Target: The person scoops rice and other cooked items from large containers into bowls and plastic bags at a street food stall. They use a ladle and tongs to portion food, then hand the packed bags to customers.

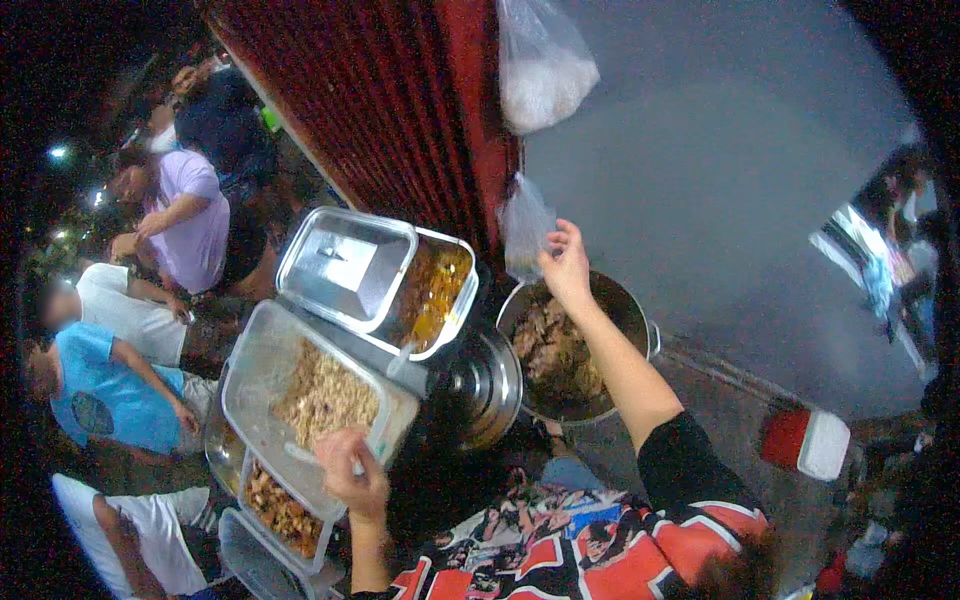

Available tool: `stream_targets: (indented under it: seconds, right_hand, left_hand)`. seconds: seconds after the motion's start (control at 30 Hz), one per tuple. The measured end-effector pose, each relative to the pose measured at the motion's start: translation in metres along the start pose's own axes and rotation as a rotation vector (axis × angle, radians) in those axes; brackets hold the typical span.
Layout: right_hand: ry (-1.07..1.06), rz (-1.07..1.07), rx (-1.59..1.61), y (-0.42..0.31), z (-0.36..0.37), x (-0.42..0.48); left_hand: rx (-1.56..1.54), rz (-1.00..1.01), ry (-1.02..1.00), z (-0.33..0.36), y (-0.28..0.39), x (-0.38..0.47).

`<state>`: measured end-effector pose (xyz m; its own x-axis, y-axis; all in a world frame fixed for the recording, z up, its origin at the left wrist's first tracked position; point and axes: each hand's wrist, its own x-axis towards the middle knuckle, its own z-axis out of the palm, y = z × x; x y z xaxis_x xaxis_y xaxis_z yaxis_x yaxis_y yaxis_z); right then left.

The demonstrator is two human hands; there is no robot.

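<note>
My left hand [351, 469] is curled over the near side of a translucent plastic tub [259, 360] of pale, grainy food that looks like rice [330, 397]. A light-coloured utensil [302, 454] reaches from its fingers into the tub; blur hides its exact shape. My right hand [568, 266] is raised above a large metal pot [646, 322] with brownish chunks of food [547, 341] inside. Its bent fingers are beside a small clear plastic bag [525, 232] hanging by the red corrugated sheet. Whether they grip the bag is unclear.
A white-rimmed dish [466, 300] of yellow-brown food stands partly under a clear lid [349, 262]. Near the tub are a round metal lid [495, 382] and a container of browned pieces [281, 510]. A larger bag [547, 82] hangs above. People [127, 382] are at left.
</note>
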<state>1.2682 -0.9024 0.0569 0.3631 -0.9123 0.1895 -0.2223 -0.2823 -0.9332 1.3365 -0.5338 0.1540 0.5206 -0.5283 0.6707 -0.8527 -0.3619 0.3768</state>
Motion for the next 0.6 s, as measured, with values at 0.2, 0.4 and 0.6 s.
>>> stream_targets:
  seconds: [0.2, 0.4, 0.6]
  right_hand:
    - [-0.090, -0.090, -0.479, 0.102, 0.082, 0.160]
    - [-0.155, -0.242, -0.461, 0.144, 0.099, 0.189]
    - [0.006, -0.305, -0.342, 0.150, 0.105, 0.194]
  left_hand:
    - [-0.146, 0.032, -0.427, 0.107, 0.029, 0.020]
    - [-0.093, -0.150, -0.590, 0.120, 0.029, 0.021]
    - [-0.081, -0.104, -0.610, 0.140, 0.034, 0.033]
